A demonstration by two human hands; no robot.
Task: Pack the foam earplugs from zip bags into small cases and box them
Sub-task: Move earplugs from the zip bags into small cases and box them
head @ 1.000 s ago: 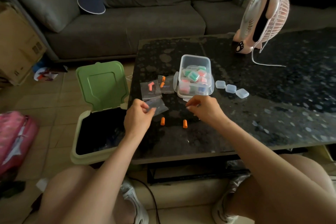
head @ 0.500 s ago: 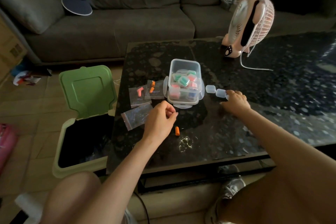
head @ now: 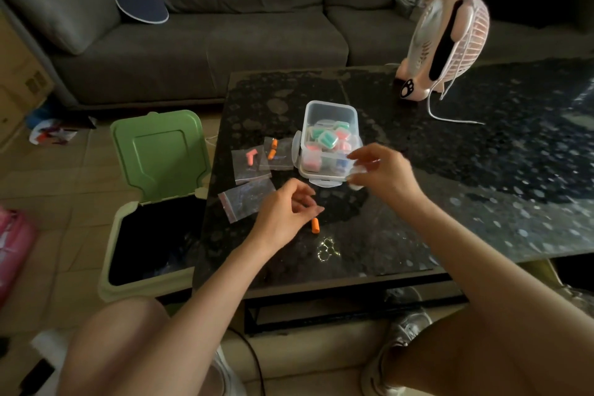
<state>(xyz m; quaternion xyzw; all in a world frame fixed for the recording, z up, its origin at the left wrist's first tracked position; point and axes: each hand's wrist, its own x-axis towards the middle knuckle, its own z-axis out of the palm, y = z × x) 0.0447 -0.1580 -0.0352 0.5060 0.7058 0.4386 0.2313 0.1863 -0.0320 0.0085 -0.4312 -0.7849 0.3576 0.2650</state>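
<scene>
Right hand (head: 384,175) returned — small case (head: 356,182) held, blurred

dim indoors, pale glare streaking the table (head: 501,222) at right, motion blur on the right hand (head: 384,172), wide-angle bending at edges.

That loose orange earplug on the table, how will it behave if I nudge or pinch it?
The orange earplug is a small cylinder lying on its side, so a nudge would probably roll it across the glossy table. Being foam, it is likely very light and squashy; a gentle pinch should lift it.
</scene>
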